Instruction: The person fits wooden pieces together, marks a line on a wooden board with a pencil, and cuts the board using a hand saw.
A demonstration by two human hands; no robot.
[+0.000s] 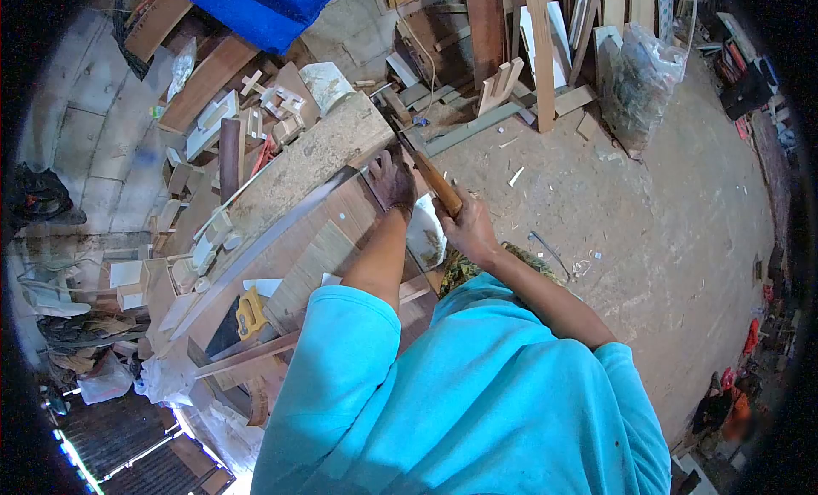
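Observation:
My right hand (470, 231) is closed around the wooden handle of a hammer (440, 187). The tool points up and left, and its dark head end lies close to my left hand, near the end of a thick beam. My left hand (390, 180) rests on the dark edge of a wooden panel (319, 227), its fingers spread toward the beam (298, 150). Whether anything small lies under those fingers is hidden. A yellow-handled saw (250, 314) lies on the work surface by my left sleeve.
Wooden offcuts and small white parts (277, 103) are piled beyond the beam. Boards (542, 52) lean at the back beside a clear plastic bag (643, 86). A blue sheet (268, 14) lies at the top. Wood scraps are scattered over the concrete floor (665, 231) on the right.

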